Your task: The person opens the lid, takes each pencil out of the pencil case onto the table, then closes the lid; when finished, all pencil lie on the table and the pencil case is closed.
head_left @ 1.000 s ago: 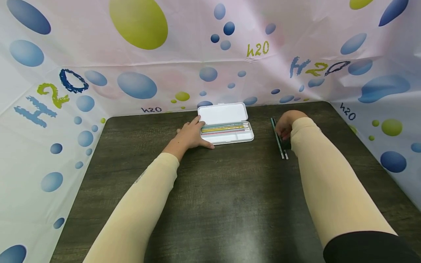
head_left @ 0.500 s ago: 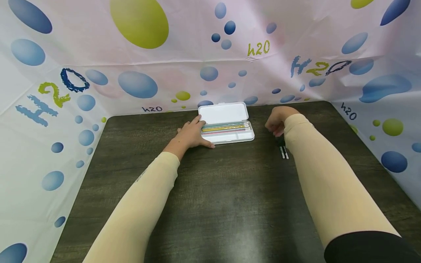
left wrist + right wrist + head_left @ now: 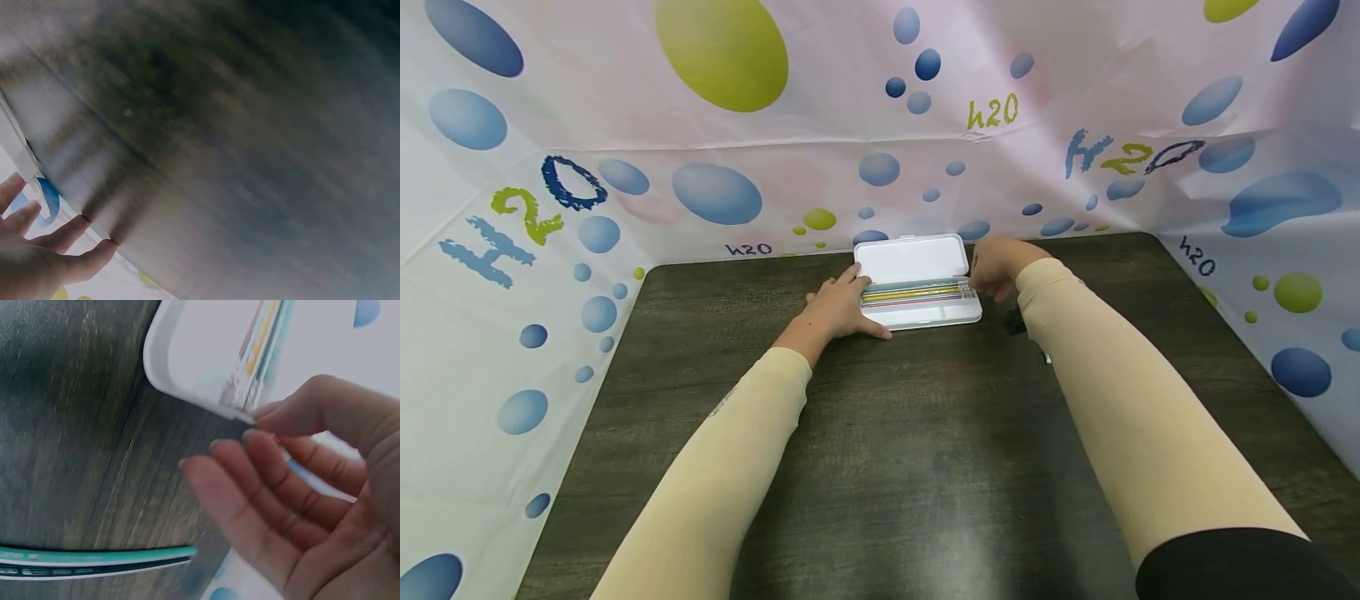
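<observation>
An opened white pencil case (image 3: 951, 314), its lid (image 3: 913, 260) folded back, lies near the table's far edge. Several pencils (image 3: 917, 292) lie side by side inside. My left hand (image 3: 833, 310) spans the case's left end, fingers spread, thumb along the front side. At the right end is my right hand (image 3: 997, 268). In the right wrist view its thumb and index fingertips come close together right at the case's rim (image 3: 187, 397), the other fingers loosely bent; no pencil shows between them. Two pencils, a green one (image 3: 94, 557) and a dark one (image 3: 94, 571), lie on the table nearby.
The dark wood-grain table (image 3: 887, 467) reaches back to a white sheet (image 3: 820, 75) printed with blue and green spots. The right forearm (image 3: 1120, 383) mostly covers the loose pencils in the head view.
My right hand has moved left from above the two loose pencils to the right end of the case. Those pencils stay on the table. My left hand has kept its place.
</observation>
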Motion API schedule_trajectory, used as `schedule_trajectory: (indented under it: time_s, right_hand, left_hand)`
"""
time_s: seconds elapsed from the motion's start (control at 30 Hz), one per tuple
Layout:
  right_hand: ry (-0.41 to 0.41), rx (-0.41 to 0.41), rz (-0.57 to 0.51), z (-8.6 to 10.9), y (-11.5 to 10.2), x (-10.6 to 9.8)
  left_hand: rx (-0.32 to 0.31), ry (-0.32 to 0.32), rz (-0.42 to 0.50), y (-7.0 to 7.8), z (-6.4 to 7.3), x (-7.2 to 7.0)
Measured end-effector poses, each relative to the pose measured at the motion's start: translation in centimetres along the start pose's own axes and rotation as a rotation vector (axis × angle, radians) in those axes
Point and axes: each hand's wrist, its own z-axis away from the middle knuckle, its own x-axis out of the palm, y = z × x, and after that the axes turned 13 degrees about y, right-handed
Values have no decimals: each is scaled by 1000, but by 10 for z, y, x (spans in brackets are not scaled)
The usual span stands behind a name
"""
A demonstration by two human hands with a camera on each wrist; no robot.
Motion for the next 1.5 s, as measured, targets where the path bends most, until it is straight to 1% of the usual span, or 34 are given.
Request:
schedule_trajectory:
  time_s: [0.17,0.33,0.4,0.5,0.6,0.73,0.93,1.13,1.5]
  right_hand:
    - [30,-142,62,-5,-18,12]
    - [57,-287,197,-14,-34,25]
    - [53,-337,230,-16,-39,29]
    - [28,-382,239,-19,-44,35]
    - [-12,-393,237,-19,-48,40]
    - [-40,-400,234,-20,-51,45]
    - [-32,-412,227,-23,-52,47]
    - [-29,-428,195,-23,-52,48]
    - [-62,-372,176,-24,-53,47]
  left_hand:
    - [-2,2,1,-1,0,1]
    - [-5,11,-4,0,1,0]
    - [-6,13,-6,0,1,0]
    - [-1,13,-9,1,1,0]
    - [4,11,-5,1,1,1]
    - [3,10,0,2,2,2]
    - [-1,16,-4,0,1,1]
    - [-4,19,-1,-2,0,1]
    - [-1,14,5,-1,0,0]
